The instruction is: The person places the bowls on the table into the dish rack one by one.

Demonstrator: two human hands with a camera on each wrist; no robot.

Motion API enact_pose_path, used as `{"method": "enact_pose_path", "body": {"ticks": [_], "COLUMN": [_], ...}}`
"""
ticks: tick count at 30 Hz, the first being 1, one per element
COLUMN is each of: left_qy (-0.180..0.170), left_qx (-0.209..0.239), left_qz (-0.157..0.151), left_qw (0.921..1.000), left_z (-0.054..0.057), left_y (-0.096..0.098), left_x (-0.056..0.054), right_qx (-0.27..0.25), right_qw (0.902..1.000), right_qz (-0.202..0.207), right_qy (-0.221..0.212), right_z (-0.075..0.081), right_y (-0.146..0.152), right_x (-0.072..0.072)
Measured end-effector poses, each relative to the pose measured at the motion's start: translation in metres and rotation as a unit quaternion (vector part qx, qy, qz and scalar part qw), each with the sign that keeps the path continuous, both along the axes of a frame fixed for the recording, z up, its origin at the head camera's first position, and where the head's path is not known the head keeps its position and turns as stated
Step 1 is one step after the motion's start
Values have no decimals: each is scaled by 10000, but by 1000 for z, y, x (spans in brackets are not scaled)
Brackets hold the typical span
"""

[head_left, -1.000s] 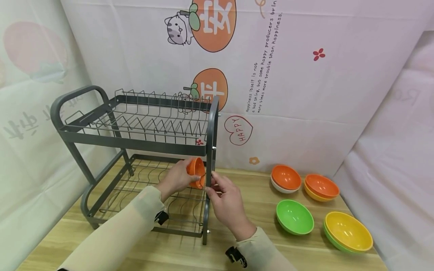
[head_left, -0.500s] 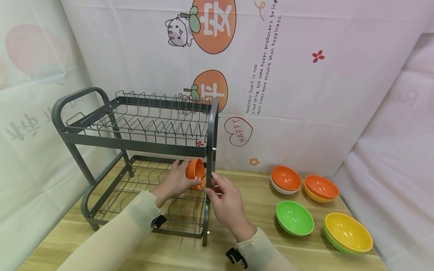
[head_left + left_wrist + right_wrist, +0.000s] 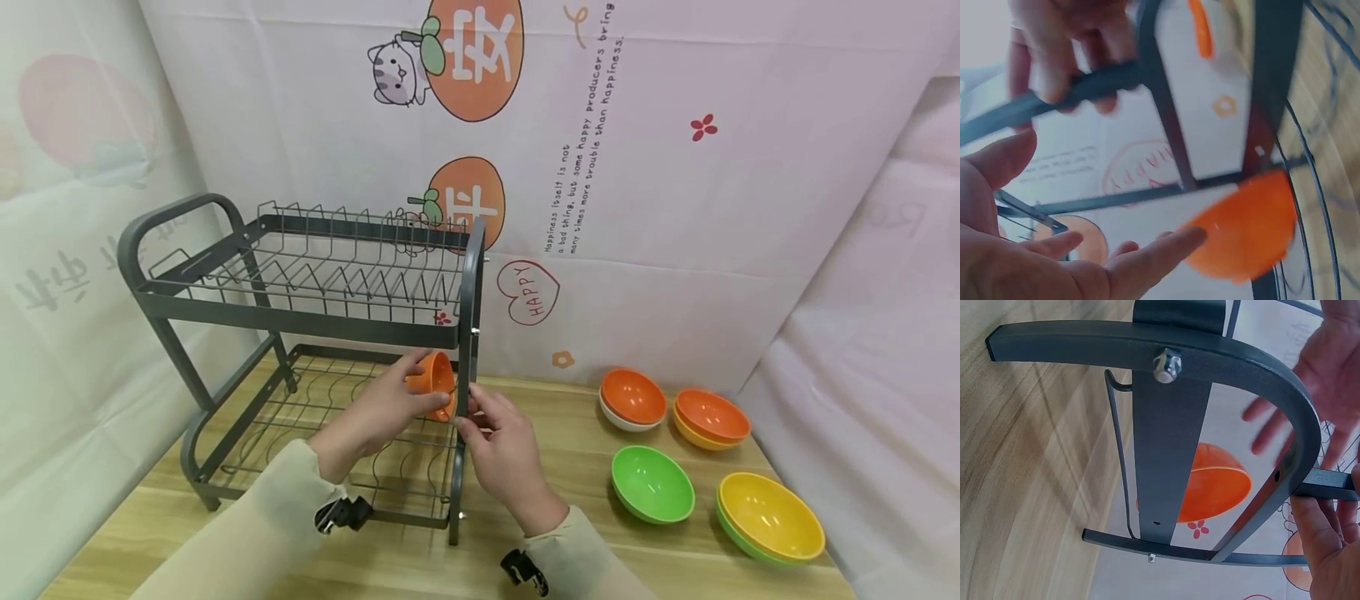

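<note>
An orange bowl (image 3: pixel 444 377) stands tipped on its side at the right end of the lower shelf of a dark grey dish rack (image 3: pixel 300 321). My left hand (image 3: pixel 397 398) is between the two shelves, just left of the bowl. Its fingers are spread and fairly straight; in the left wrist view a fingertip overlaps the orange bowl (image 3: pixel 1247 228), and the right wrist view shows this hand (image 3: pixel 1335 381) apart from it. With my right hand (image 3: pixel 504 446) I grip the rack's right front upright, thumb and fingers on either side of the bar.
At the right of the wooden table (image 3: pixel 577 533) are an orange bowl (image 3: pixel 633 393) on a white one, another orange bowl (image 3: pixel 712 411) on a yellow one, a green bowl (image 3: pixel 652 483), and a yellow bowl (image 3: pixel 772 512) on a green one. Printed cloth (image 3: pixel 637 200) hangs behind.
My left hand has loosened from the orange bowl, and its wrist has drawn back a little to the left. The bowl stays on its side; my right hand keeps its place on the rack.
</note>
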State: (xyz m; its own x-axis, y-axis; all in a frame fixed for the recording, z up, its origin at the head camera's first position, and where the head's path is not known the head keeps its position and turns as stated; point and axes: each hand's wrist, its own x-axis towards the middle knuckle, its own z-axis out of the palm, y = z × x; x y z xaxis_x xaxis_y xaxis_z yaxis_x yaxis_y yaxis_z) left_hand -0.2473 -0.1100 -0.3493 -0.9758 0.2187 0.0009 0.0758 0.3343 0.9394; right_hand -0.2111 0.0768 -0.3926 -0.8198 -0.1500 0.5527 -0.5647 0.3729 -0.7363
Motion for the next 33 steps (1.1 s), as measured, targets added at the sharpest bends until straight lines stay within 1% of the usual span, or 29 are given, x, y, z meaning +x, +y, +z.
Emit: {"method": "enact_pose_path", "body": {"ticks": [2, 5, 7, 10, 13, 17, 22, 24, 27, 30, 33], "left_qy": [-109, -127, -79, -15, -15, -42, -125, -122, -37, 38, 61], "left_qx": [380, 857, 1100, 1357, 1650, 2069, 2676, 2822, 2871, 2687, 2464], "left_qz": [-11, -126, -214, -351, -486, -651, -686, -643, -546, -418, -279], "left_qw": [9992, 9962, 9937, 9901, 9851, 9762, 9610, 9571, 9563, 9623, 9687], "left_z": [3, 6, 7, 7, 5, 1, -5, -7, -10, -11, -11], "left_y": [0, 2, 2, 4, 5, 8, 11, 13, 16, 20, 24], "left_x": [7, 17, 23, 29, 32, 33, 34, 34, 34, 34, 33], "right_qx": [69, 296, 453, 553, 514, 449, 298, 264, 345, 318, -172], "right_qw": [10000, 9993, 9983, 9958, 9930, 9897, 9830, 9786, 9714, 9661, 9619], "right_qz": [-53, -207, -271, -293, -301, -427, -582, -630, -760, -858, -730], "right_qy": [-1, -93, -259, -671, -1020, -1290, -1715, -1943, -2222, -2413, -2630], "right_z": [-1, -1, -1, 1, 2, 6, 11, 16, 21, 24, 25], "right_y": [0, 1, 3, 8, 16, 29, 47, 56, 70, 89, 109], "right_x": [1, 4, 7, 14, 20, 24, 29, 32, 36, 40, 43]}}
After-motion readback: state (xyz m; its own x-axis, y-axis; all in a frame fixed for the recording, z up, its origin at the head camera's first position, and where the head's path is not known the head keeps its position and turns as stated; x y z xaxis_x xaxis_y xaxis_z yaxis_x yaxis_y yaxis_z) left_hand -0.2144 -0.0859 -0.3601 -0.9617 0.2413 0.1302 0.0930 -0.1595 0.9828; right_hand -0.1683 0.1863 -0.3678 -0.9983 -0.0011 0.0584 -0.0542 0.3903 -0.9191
